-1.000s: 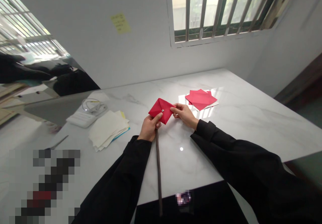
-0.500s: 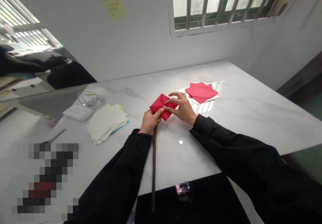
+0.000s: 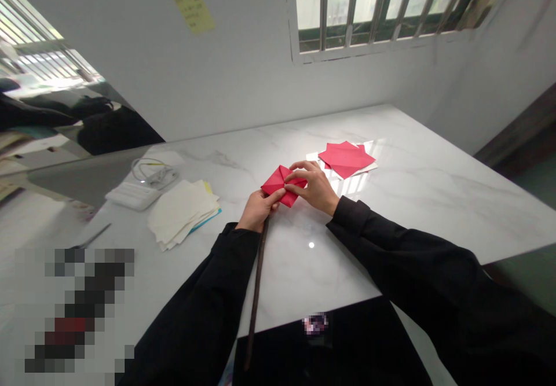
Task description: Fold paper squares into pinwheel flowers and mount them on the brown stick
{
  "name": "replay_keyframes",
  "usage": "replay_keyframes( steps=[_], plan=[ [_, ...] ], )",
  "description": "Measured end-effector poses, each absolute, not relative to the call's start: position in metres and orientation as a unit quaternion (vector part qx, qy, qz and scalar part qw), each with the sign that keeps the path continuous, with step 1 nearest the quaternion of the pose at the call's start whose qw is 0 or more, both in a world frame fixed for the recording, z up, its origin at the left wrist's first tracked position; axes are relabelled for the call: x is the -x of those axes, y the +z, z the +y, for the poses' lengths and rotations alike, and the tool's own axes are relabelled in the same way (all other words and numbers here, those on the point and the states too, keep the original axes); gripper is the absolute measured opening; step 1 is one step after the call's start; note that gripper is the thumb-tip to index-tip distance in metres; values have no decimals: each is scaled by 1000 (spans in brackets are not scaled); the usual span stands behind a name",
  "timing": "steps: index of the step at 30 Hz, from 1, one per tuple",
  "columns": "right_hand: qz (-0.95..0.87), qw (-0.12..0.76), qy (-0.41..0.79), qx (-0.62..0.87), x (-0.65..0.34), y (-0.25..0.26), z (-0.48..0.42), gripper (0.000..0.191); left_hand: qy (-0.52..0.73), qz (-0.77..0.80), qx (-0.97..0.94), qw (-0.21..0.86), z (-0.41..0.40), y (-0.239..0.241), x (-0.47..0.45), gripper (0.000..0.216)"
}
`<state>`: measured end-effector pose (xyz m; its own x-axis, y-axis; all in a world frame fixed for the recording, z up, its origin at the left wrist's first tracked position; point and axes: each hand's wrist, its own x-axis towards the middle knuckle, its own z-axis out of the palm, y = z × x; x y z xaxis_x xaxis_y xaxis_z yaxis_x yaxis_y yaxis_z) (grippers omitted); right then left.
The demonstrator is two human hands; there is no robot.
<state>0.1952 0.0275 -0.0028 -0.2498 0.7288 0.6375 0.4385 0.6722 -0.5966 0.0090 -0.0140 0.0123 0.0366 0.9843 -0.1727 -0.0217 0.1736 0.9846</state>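
A red paper pinwheel (image 3: 278, 181), its corners folded in to the middle, is held above the table between my two hands. My left hand (image 3: 255, 209) is closed around its lower left side, the thumb pressing near the centre. Out from under that hand a dark brown stick (image 3: 259, 276) runs down toward me, over the table edge. With thumb and forefinger at the pinwheel's centre, my right hand (image 3: 318, 189) pinches there; the other fingers are curved above. Whatever lies between those fingertips is mostly hidden.
Red and white paper sheets (image 3: 347, 159) lie behind my right hand. To the left are cream paper sheets (image 3: 185, 212), a white power strip (image 3: 134, 192) with a cable, and scissors (image 3: 93, 235). A blurred-out dark item (image 3: 80, 311) sits at lower left on the marbled table (image 3: 417, 201).
The stick's lower end has swung left, and the pinwheel has tilted slightly. The shiny spot at its centre, visible before, is now covered by my fingers.
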Motion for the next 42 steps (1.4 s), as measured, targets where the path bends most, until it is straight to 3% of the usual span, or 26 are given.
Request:
replay_keyframes(
  steps=[13,25,42],
  plan=[
    [-763,495,208,359,-194,0,27,9,437,479,-427,630,-9,12,-2,42],
    [-751,534,201,331,-194,6,23,10,445,483,-418,627,-10,12,-4,44],
    [-789,489,177,327,-197,4,26,3,460,481,-410,624,-14,19,-8,34]
  ],
)
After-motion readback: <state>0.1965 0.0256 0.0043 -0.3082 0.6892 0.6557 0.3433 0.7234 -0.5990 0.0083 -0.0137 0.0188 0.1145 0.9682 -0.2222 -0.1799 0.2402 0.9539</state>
